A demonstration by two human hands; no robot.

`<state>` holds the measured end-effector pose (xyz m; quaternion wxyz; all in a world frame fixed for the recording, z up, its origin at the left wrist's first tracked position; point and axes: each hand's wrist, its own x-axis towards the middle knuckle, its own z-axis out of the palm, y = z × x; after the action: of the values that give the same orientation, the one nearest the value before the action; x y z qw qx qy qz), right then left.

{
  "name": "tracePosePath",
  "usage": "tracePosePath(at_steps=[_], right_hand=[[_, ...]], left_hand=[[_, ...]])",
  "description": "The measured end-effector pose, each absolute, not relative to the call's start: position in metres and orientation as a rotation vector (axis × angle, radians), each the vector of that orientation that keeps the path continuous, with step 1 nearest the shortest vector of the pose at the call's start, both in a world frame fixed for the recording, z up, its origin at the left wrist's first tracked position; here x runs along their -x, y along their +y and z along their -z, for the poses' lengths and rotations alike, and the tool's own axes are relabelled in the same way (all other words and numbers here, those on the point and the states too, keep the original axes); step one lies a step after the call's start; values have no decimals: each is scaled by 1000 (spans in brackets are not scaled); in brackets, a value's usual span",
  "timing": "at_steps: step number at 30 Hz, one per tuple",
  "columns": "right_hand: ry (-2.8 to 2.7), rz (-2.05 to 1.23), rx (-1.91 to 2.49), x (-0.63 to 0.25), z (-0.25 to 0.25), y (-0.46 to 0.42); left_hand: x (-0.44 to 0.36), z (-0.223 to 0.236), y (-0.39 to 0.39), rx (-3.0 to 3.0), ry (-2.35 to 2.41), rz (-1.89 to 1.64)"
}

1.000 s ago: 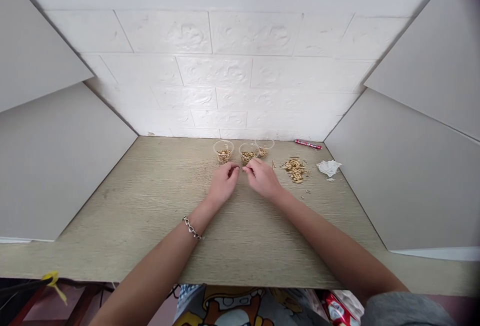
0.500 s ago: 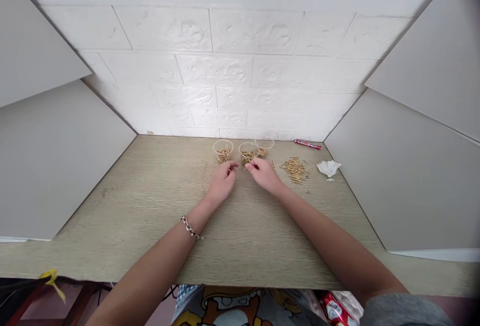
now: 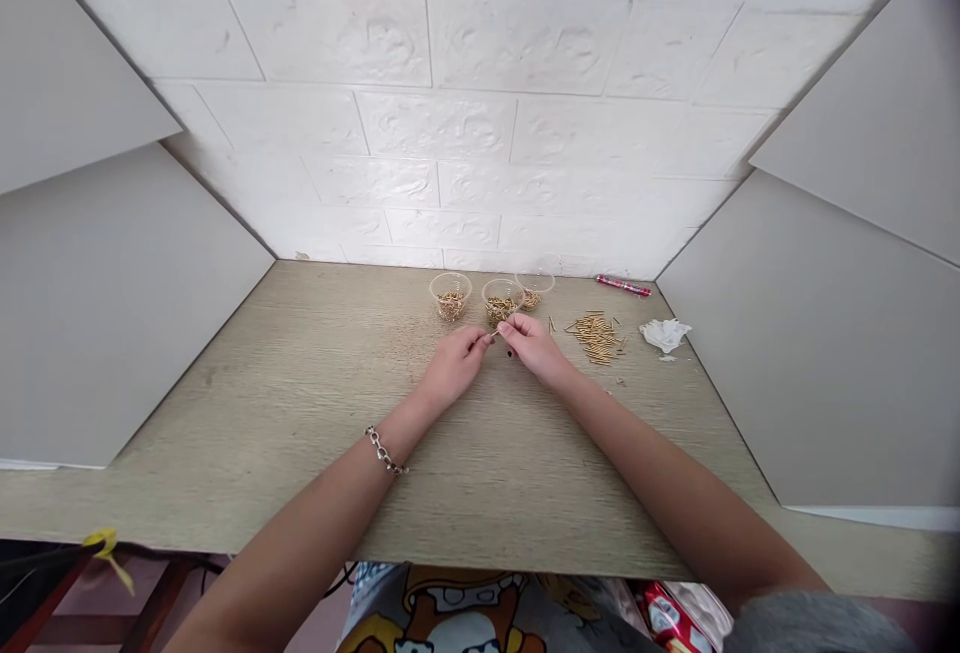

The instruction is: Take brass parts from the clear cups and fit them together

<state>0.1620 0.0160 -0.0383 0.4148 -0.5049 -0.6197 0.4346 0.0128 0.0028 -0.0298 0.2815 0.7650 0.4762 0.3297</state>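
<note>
My right hand (image 3: 534, 345) is closed, thumb and fingers pinching a thin gold-coloured metal pin (image 3: 494, 334). My left hand (image 3: 455, 365), with a silver chain bracelet on the wrist, meets it from the left, its thumb and forefinger closed at the pin's other end. Just behind the hands stands a clear plastic cup (image 3: 502, 289) of small gold-coloured parts, partly covered by my right fingers. To its left is a second clear cup (image 3: 450, 281) with similar parts, and behind it a third cup (image 3: 537, 279). A pile of gold-coloured pins (image 3: 598, 338) lies right of my right hand.
A red pen-like stick (image 3: 622, 285) lies near the back wall. Crumpled white tissue (image 3: 664, 335) rests by the right grey panel (image 3: 847, 353). Tiny specks are scattered left of the cups. The left grey panel (image 3: 127, 313) and a white brick-patterned wall (image 3: 472, 123) enclose the table.
My left hand has moved right and closed its fingertips on the end of the pin in my right hand. Before, the two hands were apart. The camera view has shifted slightly.
</note>
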Motion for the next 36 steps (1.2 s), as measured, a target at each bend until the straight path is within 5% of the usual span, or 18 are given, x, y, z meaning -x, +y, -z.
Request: tracePosePath(at_steps=[17, 27, 36], right_hand=[[-1676, -1012, 1274, -159, 32, 10], [-2334, -30, 1405, -163, 41, 9], [-2371, 20, 1494, -165, 34, 9]], left_hand=[[-14, 28, 0, -2073, 1274, -881], [-11, 31, 3, -1992, 1389, -906], [-12, 33, 3, -2052, 1345, -919]])
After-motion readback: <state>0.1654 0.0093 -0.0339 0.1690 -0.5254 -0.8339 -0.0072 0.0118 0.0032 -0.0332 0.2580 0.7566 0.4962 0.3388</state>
